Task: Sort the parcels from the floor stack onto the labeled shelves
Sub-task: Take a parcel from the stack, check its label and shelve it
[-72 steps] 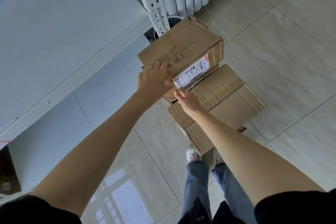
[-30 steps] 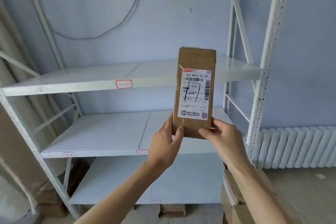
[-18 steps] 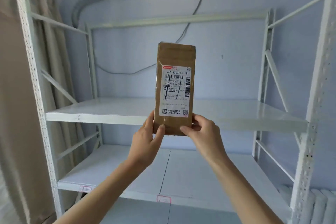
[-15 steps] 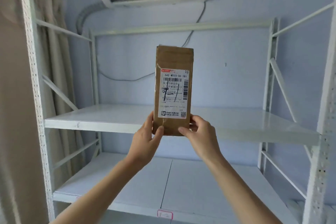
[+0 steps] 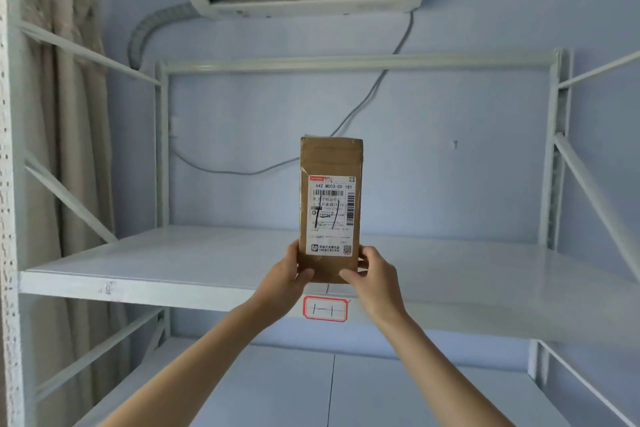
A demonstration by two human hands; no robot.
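Beige curtain (image 5: 65, 114) hangs down the left edge of the frame, just behind the white upright of the shelving rack (image 5: 10, 184). Moving toward the centre, the left hand (image 5: 285, 276) has its grip curled round the lower left corner of a brown cardboard parcel (image 5: 330, 163), thumb on the front face. The parcel stands upright in the middle of the frame, its white shipping label (image 5: 331, 215) turned to the person, and it is held up in front of the upper shelf (image 5: 138, 267), not yet resting on it as far as I can tell. Just below it, on the shelf's front edge, sits a red-bordered tag (image 5: 325, 308) with handwritten strokes. The right hand (image 5: 375, 276) pinches the lower right corner, fingers wrapped behind.

Both shelves in view, the upper one and the lower shelf (image 5: 381, 392) at the bottom of the frame, carry no parcels, so I'd judge the sorting is at its very start: this one is being checked against the tag and remains to be set down. The floor stack is out of view, so how many are left I cannot tell.
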